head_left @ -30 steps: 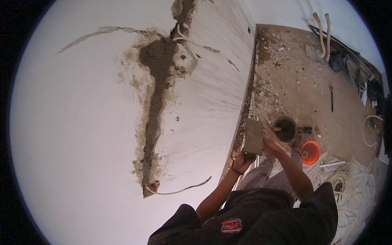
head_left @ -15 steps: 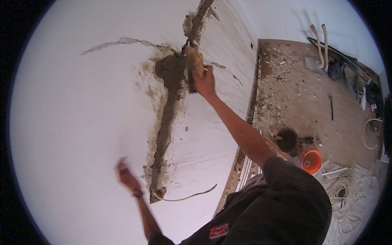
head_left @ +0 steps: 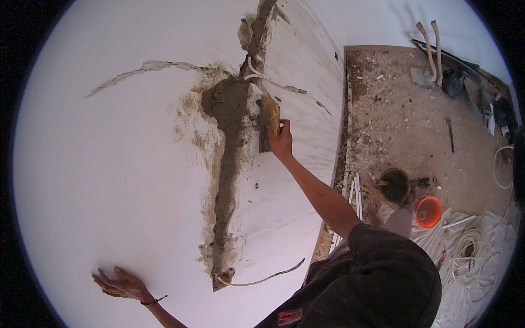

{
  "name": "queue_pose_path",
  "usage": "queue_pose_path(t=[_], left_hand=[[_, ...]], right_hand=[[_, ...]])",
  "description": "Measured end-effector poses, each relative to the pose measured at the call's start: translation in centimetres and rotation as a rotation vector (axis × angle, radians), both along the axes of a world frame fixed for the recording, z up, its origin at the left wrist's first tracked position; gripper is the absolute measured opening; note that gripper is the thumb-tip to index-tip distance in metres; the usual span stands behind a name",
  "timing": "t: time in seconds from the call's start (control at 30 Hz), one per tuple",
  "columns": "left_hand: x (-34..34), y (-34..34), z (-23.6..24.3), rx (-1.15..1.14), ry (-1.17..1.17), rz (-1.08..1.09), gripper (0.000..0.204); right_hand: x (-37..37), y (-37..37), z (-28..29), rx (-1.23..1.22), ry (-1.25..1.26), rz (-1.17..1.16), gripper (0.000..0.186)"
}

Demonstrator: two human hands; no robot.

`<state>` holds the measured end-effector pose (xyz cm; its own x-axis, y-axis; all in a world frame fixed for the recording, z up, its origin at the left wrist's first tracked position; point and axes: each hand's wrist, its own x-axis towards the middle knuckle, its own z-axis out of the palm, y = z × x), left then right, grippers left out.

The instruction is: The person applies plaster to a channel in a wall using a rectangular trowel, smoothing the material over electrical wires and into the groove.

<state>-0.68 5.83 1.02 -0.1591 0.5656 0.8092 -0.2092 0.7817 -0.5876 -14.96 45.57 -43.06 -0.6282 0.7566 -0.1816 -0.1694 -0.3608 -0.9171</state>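
My right hand (head_left: 281, 142) grips a plastering float (head_left: 269, 117), worn yellow-brown with a dark edge. The float lies close against the white wall (head_left: 136, 180), just right of a strip of wet grey-brown mortar (head_left: 228, 131). That mortar fills a channel running down the wall, wide in its upper part and narrow lower down. At the lower left, my left hand (head_left: 123, 284) holds nothing, its fingers stretched out near the wall. Whether it touches the wall I cannot tell. White cables (head_left: 276, 83) stick out near the channel's top, and another cable (head_left: 262, 281) hangs from its lower end.
On the dusty, rubble-strewn floor (head_left: 394, 120) to the right stand a dark bucket (head_left: 395, 188) and an orange bucket (head_left: 429, 213). A coil of cable (head_left: 467, 246) rests on plastic sheeting (head_left: 495, 268). Two wooden handles (head_left: 426, 52) lean at the far wall.
My right hand has moved down and slightly right with the float, uncovering the upper cables. My left hand has shifted left and down, and its fingers now show spread.
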Motion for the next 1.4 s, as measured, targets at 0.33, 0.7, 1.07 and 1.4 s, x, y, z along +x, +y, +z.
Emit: queue_pose_path(t=[0.33,0.7,1.07,1.4], left_hand=[[-1.1,0.5,0.0,-0.037,0.01,0.019,0.059],[-0.8,0.0,-0.1,0.01,-0.014,0.012,0.058],[-1.0,-0.6,0.0,-0.021,0.005,0.096,0.061],[-1.1,-0.2,-0.2,-0.103,0.045,0.092,0.055]], right_hand=[[-2.5,-0.2,14.7,0.505,0.043,-0.23,0.06],[1.8,-3.7,5.7,0.469,0.186,-0.167,0.062],[2.3,-6.6,12.3,0.682,0.203,-0.073,0.063],[-0.2,-1.4,12.6,0.804,0.191,-0.251,0.066]])
